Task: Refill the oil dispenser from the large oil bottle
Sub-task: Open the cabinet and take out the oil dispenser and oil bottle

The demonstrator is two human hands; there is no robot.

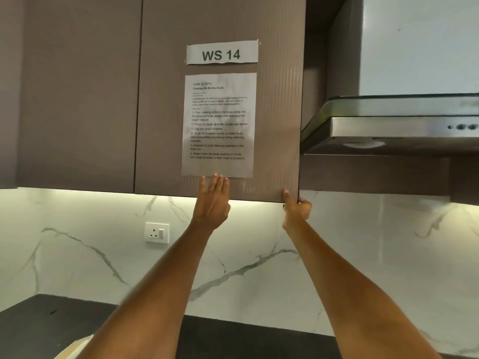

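At frame centre, the cabinet door (220, 99) was gripped at its lower-right corner by the right hand (296, 209); the left hand (212, 200) lay open-palmed against it; no bottle was seen.

both arms reach up to a brown ribbed cabinet door (274, 99). the left hand (213, 200) lies flat on it, fingers spread, at 6 o'clock of a white printed instruction sheet (219, 125). the right hand (296, 209) pinches the door's lower corner at 4 o'clock of the sheet.
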